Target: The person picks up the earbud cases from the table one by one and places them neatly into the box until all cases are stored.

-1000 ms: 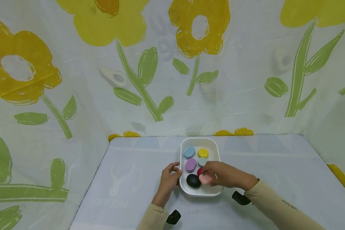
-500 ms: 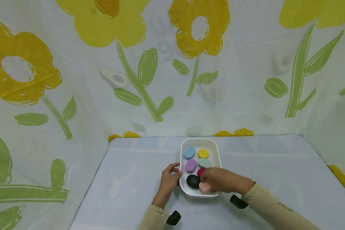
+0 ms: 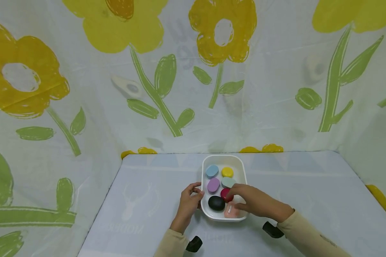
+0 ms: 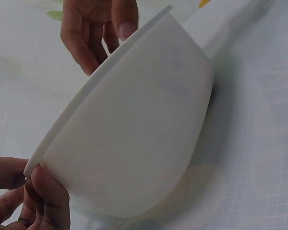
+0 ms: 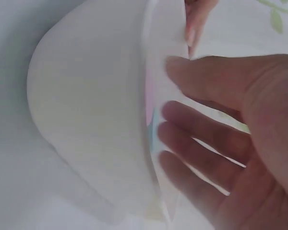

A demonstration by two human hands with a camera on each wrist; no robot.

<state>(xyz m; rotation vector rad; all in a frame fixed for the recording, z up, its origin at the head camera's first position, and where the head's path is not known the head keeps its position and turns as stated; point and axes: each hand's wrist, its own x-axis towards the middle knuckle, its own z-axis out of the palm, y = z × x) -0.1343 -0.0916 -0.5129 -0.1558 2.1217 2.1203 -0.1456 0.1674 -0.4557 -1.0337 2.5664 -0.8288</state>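
Note:
A white container [image 3: 223, 220] stands on the table and holds several smooth, oval, pebble-like pieces. My left hand [image 3: 188, 203] pinches its left rim; in the left wrist view the thumb [image 4: 50, 191] is on one side of the rim and fingers on the other. Over the container's front right part is my right hand [image 3: 258, 202], thumb and fingers apart, gripping nothing. Below those fingers lies a pink piece [image 3: 230, 212], partly covered by the hand. Fingertips overlap a crimson piece [image 3: 225, 195] in the head view. Beside them sits a black oval [image 3: 216, 203].
Farther back in the container are a purple piece [image 3: 213, 185], a pale green one [image 3: 228, 182], a light blue one [image 3: 212, 171] and a yellow one [image 3: 227, 172]. The pale table [image 3: 148, 200] meets a flower-printed cloth [image 3: 270, 107] behind.
My right hand has lowered the pink piece beside the black one and let go of it; its fingers have spread and moved slightly away. The left hand has stayed at the rim.

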